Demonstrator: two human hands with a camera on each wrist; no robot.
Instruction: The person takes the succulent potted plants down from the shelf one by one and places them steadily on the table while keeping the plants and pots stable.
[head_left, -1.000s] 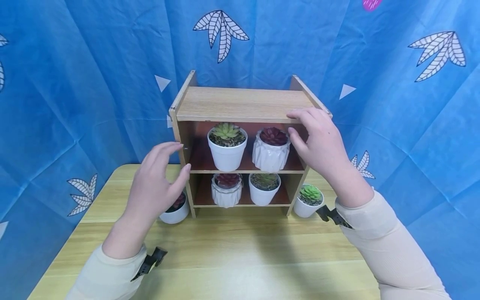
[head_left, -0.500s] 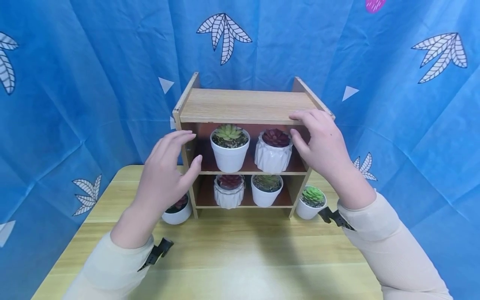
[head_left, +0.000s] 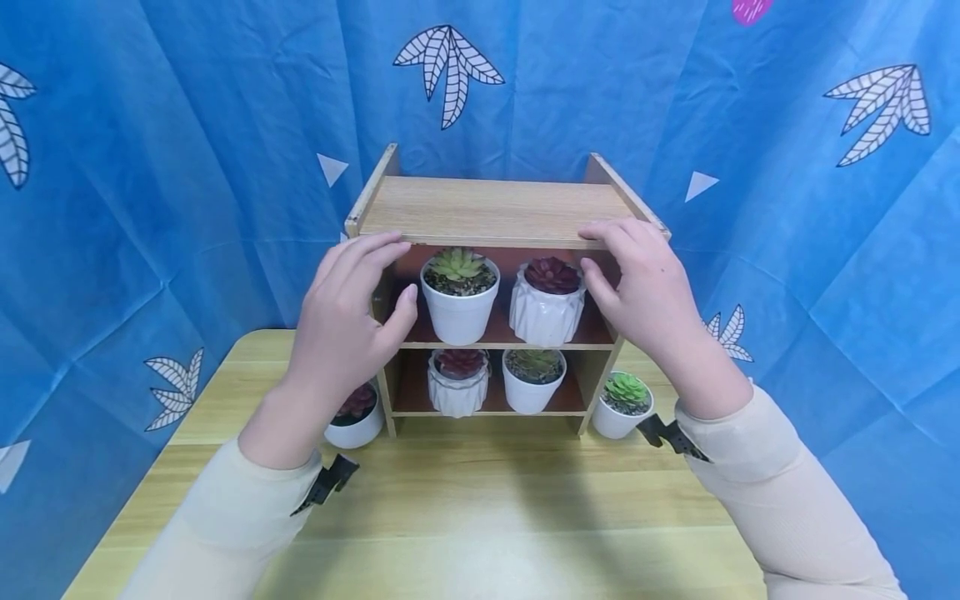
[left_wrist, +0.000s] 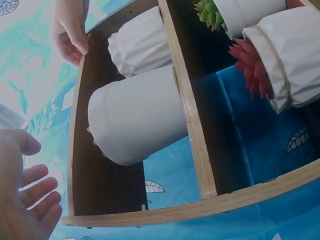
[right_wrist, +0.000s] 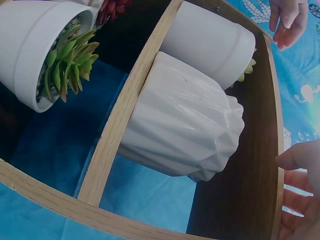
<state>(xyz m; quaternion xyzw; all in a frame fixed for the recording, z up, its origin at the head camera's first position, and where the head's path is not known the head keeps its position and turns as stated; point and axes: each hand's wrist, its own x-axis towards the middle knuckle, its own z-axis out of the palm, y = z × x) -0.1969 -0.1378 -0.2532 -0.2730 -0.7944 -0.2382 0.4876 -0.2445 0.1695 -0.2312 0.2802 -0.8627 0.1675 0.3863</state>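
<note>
A small wooden shelf (head_left: pixel 487 210) stands on the table. My right hand (head_left: pixel 647 283) touches the top board's front edge near the right corner, its thumb held below and the fingers relaxed. At the left front corner, my left hand (head_left: pixel 341 312) has its thumb and fingers spread, holding nothing; a gap separates it from the board in the left wrist view. On the upper level sit a green succulent in a smooth white pot (head_left: pixel 460 308) and a dark red succulent in a faceted white pot (head_left: pixel 546 312). Below are a red succulent pot (head_left: pixel 457 392) and a greenish succulent pot (head_left: pixel 532 387).
To the right of the shelf, a bright green potted succulent (head_left: pixel 622 404) stands on the wooden table (head_left: pixel 480 508). A dark red potted succulent (head_left: pixel 356 425) is at the left, partly behind my left forearm. Blue patterned cloth (head_left: pixel 247 167) hangs behind and at both sides.
My left hand has moved right and up, from beside the shelf's left side to the top board's left front corner. The right hand stays at the board's edge; the pots have not moved.
</note>
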